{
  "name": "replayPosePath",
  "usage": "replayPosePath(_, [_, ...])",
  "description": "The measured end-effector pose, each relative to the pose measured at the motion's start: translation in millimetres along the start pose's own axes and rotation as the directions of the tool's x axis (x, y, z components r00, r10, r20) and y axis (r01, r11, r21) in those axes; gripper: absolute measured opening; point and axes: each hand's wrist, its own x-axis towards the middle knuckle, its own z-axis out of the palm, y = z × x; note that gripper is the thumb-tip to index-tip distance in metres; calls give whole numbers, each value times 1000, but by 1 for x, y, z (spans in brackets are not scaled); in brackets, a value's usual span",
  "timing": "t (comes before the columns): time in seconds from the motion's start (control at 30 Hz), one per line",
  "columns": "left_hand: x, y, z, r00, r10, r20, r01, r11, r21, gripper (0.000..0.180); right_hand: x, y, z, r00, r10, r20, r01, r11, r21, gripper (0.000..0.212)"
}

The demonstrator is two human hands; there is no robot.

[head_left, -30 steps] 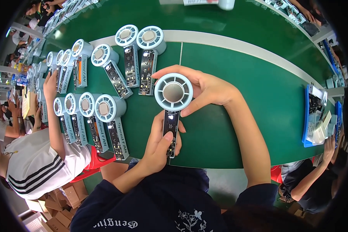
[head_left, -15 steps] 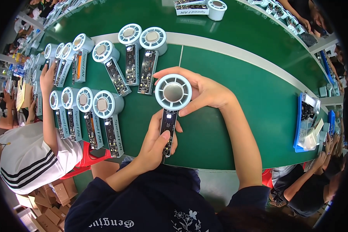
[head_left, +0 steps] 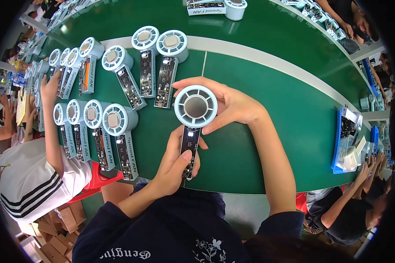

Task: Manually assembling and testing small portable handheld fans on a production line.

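The left hand (head_left: pixel 173 165) is wrapped around the handle of a pale blue handheld fan (head_left: pixel 193 122), with its thumb lying on the black circuit board (head_left: pixel 189 143). The right hand (head_left: pixel 239 103) curls around the side of the fan's round head, its fingers behind and its thumb near the neck. The fan is between both hands, over the near side of the green bench (head_left: pixel 237 162).

The step in hand looks like checking the fan: white lights glow near the top of the board. I can't tell if the thumb is pushing anything. The next move seems to call for a steady hold and a light touch on the bare parts.

The head is a smooth ring, plastic by its look, with short spokes like a wheel. In its middle is a shiny, round silver disc (head_left: pixel 196 107). The board is long, thin and bumpy with tiny parts. More fans (head_left: pixel 127 156) lie to the left on the smooth, shiny bench.
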Motion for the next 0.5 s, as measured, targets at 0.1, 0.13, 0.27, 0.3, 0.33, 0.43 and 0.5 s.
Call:
replayPosePath(0.1, [1,3,0,999,-36,11,37,998,-51,50,0,1,-1,1000,-19,16,19,999,-38,78])
replayPosePath(0.13, [1,3,0,999,-47,15,48,997,-68,48,0,2,-1,999,-25,21,26,998,-51,78])
replayPosePath(0.27, [2,5,1,998,-65,19,66,996,-51,42,-1,1,0,999,-23,38,25,998,-57,79])
replayPosePath(0.3, [2,5,1,997,-72,20,72,996,-45,40,0,0,0,999,-22,44,25,998,-59,79])
replayPosePath(0.33, [2,5,1,998,-66,17,66,997,-50,40,0,0,1,999,-18,48,21,998,-64,79])
replayPosePath(0.43, [1,4,0,999,-45,25,46,997,-59,37,0,1,2,999,34,-13,-34,999,-23,87])
replayPosePath(0.5, [0,5,0,999,-30,22,32,997,-67,36,1,3,3,998,57,-27,-58,998,-15,90])
